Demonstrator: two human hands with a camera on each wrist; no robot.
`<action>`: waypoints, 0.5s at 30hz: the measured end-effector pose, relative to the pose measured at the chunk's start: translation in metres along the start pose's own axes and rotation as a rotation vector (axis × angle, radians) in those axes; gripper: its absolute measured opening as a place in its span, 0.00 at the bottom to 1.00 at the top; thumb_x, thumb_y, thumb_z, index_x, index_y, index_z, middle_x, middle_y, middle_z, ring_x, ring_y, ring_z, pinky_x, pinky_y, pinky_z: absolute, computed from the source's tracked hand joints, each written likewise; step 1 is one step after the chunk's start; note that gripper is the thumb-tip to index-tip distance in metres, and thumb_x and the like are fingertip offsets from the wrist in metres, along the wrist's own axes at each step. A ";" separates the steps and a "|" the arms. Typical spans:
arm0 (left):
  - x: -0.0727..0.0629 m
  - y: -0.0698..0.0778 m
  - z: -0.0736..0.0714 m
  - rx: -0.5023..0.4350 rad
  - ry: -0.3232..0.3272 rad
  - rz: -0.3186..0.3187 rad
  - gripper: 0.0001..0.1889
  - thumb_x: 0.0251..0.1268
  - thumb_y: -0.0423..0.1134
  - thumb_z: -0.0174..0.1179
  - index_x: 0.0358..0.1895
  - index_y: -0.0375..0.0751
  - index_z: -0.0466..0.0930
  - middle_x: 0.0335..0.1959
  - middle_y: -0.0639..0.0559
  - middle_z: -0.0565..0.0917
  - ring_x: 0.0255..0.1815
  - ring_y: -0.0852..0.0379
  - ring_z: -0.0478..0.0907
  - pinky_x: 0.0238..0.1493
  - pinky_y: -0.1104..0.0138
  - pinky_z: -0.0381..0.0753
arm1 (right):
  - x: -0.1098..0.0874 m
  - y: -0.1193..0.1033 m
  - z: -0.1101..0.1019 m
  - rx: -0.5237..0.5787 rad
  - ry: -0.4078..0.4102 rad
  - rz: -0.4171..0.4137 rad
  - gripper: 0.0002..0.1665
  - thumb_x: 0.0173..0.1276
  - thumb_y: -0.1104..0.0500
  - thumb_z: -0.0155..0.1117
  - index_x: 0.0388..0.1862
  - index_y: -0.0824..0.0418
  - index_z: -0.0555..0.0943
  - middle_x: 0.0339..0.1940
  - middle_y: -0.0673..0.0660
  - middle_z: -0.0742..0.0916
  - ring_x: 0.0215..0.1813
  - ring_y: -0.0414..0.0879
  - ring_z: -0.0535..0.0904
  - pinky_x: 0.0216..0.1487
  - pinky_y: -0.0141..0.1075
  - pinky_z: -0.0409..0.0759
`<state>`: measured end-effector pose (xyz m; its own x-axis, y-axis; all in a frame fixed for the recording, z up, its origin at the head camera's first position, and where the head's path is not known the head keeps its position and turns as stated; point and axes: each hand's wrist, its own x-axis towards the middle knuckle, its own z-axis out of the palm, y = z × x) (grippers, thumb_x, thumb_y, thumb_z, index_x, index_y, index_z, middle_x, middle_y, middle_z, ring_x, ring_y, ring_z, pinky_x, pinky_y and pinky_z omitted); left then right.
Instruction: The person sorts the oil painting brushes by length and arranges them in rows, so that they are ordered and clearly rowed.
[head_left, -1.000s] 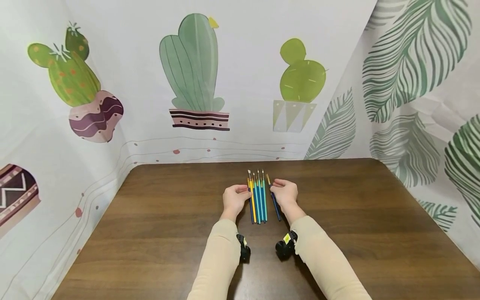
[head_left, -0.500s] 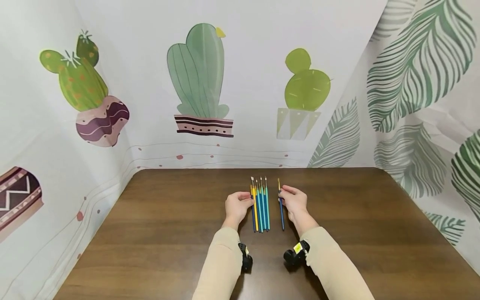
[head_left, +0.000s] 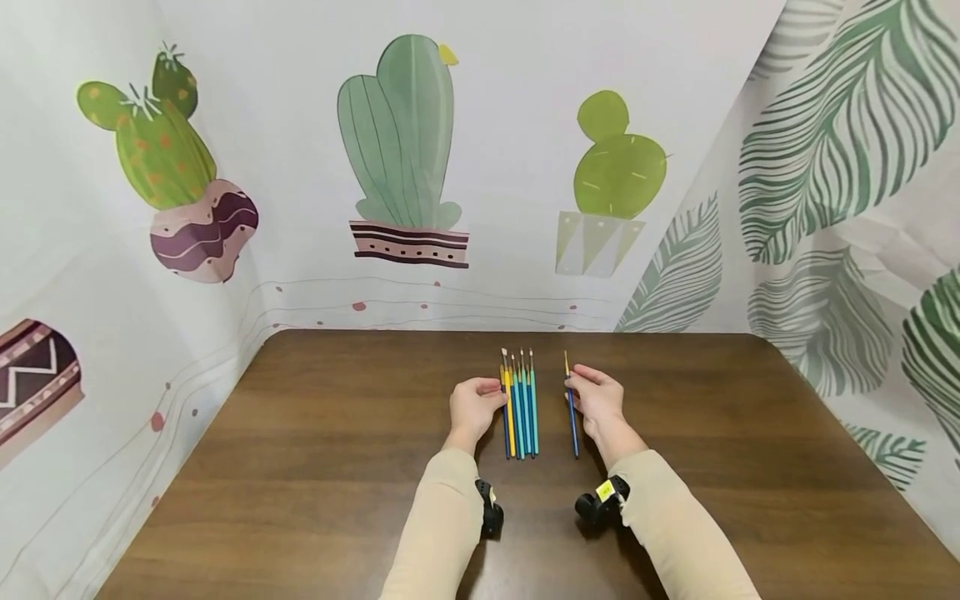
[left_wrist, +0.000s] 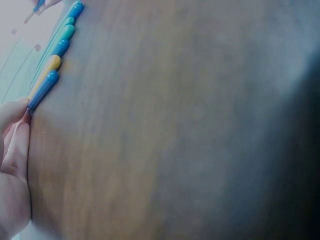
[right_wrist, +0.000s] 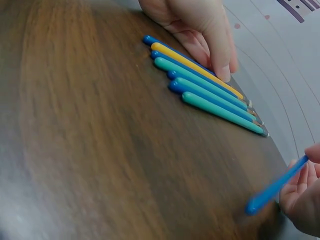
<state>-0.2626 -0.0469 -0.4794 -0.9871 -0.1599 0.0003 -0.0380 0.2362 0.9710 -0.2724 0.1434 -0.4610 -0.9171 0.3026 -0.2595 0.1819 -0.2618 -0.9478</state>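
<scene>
Setting 1 blue brush point(head_left: 573, 425) apart from the brush row point(head_left: 517, 417) seems the step: right hand point(head_left: 600, 398) pinches it near the far edge of the table point(head_left: 337, 467); left hand point(head_left: 472, 407) pinches the row's left side. Next likely calls for careful release.

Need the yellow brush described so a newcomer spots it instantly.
On the brown table, find the row of paintbrushes beside the person's left hand. The yellow brush is second from the end nearest that hand, with a blue-handled brush on each side. It is the only one with a yellow handle; the others are blue or teal.
</scene>
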 end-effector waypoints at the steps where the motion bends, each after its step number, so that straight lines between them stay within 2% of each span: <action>1: 0.000 0.000 0.000 0.001 -0.002 0.004 0.12 0.52 0.30 0.68 0.42 0.32 0.84 0.39 0.40 0.87 0.41 0.50 0.86 0.45 0.63 0.84 | 0.001 -0.001 -0.002 -0.002 -0.002 0.004 0.26 0.58 0.73 0.59 0.58 0.72 0.73 0.31 0.48 0.86 0.27 0.36 0.79 0.27 0.26 0.81; 8: 0.002 -0.002 0.003 0.001 -0.011 0.008 0.12 0.52 0.31 0.68 0.42 0.33 0.84 0.39 0.41 0.87 0.41 0.51 0.86 0.45 0.64 0.84 | 0.004 -0.003 -0.012 0.003 -0.030 0.050 0.26 0.62 0.70 0.57 0.61 0.69 0.71 0.26 0.43 0.85 0.24 0.34 0.78 0.21 0.25 0.79; 15: 0.000 -0.001 -0.001 0.002 -0.007 0.002 0.13 0.52 0.31 0.68 0.43 0.33 0.84 0.39 0.41 0.87 0.42 0.51 0.85 0.45 0.63 0.84 | 0.004 -0.005 -0.014 0.004 0.010 0.040 0.16 0.60 0.67 0.61 0.48 0.69 0.79 0.26 0.49 0.86 0.26 0.37 0.81 0.22 0.26 0.80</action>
<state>-0.2624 -0.0478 -0.4798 -0.9883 -0.1525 0.0006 -0.0362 0.2387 0.9704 -0.2725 0.1588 -0.4602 -0.9056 0.3010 -0.2988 0.2168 -0.2771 -0.9361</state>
